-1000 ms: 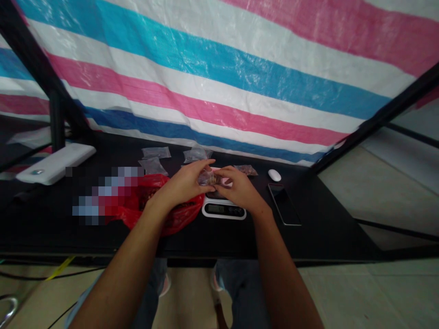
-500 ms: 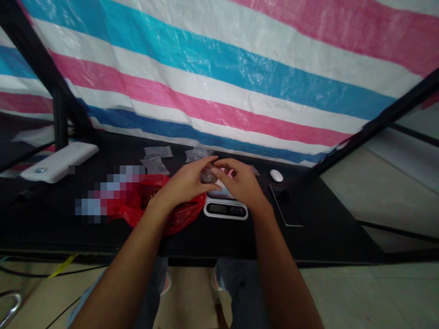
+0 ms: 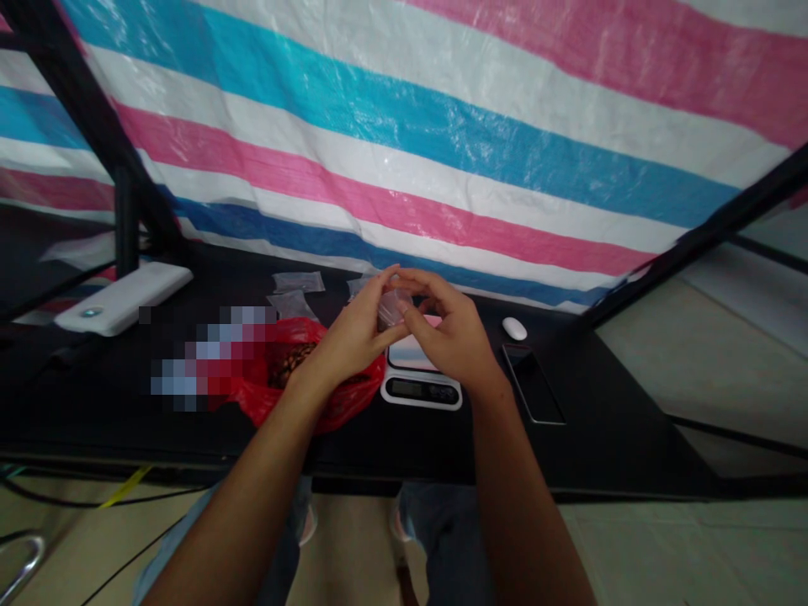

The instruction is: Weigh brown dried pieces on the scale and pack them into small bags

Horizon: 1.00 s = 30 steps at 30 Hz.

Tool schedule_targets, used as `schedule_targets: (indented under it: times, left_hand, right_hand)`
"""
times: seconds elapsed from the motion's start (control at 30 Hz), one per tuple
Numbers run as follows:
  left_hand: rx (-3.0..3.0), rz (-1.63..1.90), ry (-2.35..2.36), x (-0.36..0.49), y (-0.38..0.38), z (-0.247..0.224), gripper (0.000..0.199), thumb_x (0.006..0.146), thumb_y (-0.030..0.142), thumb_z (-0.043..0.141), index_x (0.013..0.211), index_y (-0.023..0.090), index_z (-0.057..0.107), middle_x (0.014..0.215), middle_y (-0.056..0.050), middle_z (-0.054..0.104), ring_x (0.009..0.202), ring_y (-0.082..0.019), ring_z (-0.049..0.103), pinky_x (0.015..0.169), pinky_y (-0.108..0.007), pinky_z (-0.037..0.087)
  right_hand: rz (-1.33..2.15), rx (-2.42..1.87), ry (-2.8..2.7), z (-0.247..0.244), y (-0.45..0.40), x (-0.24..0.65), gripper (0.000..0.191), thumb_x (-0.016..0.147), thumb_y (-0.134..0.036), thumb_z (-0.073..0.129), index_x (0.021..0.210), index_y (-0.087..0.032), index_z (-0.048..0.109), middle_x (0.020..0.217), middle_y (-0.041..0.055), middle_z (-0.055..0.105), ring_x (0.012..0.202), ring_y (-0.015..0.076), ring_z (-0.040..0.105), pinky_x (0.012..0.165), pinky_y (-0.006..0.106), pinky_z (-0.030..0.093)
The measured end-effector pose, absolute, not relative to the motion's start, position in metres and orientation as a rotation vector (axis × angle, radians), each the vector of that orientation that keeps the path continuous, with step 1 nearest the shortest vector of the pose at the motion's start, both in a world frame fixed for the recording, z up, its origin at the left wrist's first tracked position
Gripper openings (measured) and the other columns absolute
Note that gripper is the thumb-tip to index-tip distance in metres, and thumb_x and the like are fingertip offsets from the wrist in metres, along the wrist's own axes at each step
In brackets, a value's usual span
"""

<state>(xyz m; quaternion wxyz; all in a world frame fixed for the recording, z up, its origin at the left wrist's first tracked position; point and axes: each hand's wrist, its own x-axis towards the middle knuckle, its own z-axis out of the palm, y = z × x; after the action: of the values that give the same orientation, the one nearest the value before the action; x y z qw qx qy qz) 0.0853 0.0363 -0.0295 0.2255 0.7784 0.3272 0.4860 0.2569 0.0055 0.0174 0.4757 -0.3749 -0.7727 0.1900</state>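
Observation:
Between my left hand and my right hand is a small clear plastic bag, gripped by the fingers of both. The hands are raised over a white digital scale, whose display faces me. Left of the scale lies an open red plastic bag with small brown pieces inside; my left wrist and forearm cover part of it. Whether the clear bag contains anything cannot be made out.
Clear bags lie behind the red bag on the black table. A white mouse and a phone are on the right. At far left sits a white device. A striped sheet hangs behind.
The clear bag between my hands has turned and shows more of its surface. My fingers have shifted around it, and my left hand has moved up slightly. The whole view has shifted a little.

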Motion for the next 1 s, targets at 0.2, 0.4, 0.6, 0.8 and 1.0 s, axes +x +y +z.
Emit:
schedule_targets:
  times: [0.2,0.4,0.6,0.8,1.0]
  left_hand:
    - [2.110,1.222,0.996,0.085,0.033,-0.024,0.076,0.088,0.035,0.074,0.156,0.018,0.045,0.134,-0.013,0.073,0.120,-0.029,0.072,0.105,-0.042,0.056]
    - [2.214,1.261,1.022,0.081,0.032,-0.025,0.069,0.093,0.043,0.072,0.153,0.018,0.048,0.149,-0.015,0.061,0.130,-0.030,0.064,0.110,-0.043,0.053]
    - [2.243,1.330,1.061,0.076,0.041,-0.032,0.071,0.095,0.037,0.065,0.158,0.018,0.038,0.139,-0.015,0.058,0.127,-0.028,0.060,0.113,-0.047,0.049]
    - [2.049,1.521,1.054,0.078,0.045,-0.021,0.052,0.096,0.043,0.067,0.141,0.022,0.054,0.126,-0.009,0.071,0.118,-0.026,0.068,0.110,-0.044,0.052]
    - [2.016,1.463,1.244,0.074,0.048,-0.017,0.057,0.090,0.040,0.074,0.142,0.021,0.058,0.130,-0.009,0.074,0.119,-0.028,0.070,0.107,-0.045,0.054]
  right_hand:
    - [0.423,-1.039,-1.829,0.015,0.010,0.257,0.024,0.093,-0.031,0.074,0.116,-0.024,0.077,0.107,0.0057,0.078,0.089,0.0202,0.070,0.082,0.035,0.058]
    - [0.743,-1.009,-1.753,0.017,0.008,0.274,0.031,0.084,-0.034,0.083,0.109,-0.022,0.069,0.104,0.0058,0.076,0.090,0.0192,0.072,0.079,0.032,0.061]
    - [0.656,-1.126,-1.750,-0.001,0.015,0.301,0.041,0.084,-0.029,0.074,0.124,-0.022,0.066,0.111,0.0072,0.074,0.099,0.0214,0.073,0.090,0.037,0.061]
    - [0.502,-1.359,-1.991,-0.024,0.020,0.315,0.032,0.077,-0.015,0.071,0.110,-0.018,0.072,0.108,0.0096,0.078,0.100,0.0256,0.073,0.094,0.043,0.058]
    - [0.372,-1.345,-1.882,0.007,-0.002,0.302,0.026,0.086,-0.034,0.080,0.107,-0.021,0.076,0.111,0.0102,0.078,0.100,0.0267,0.071,0.090,0.041,0.057]
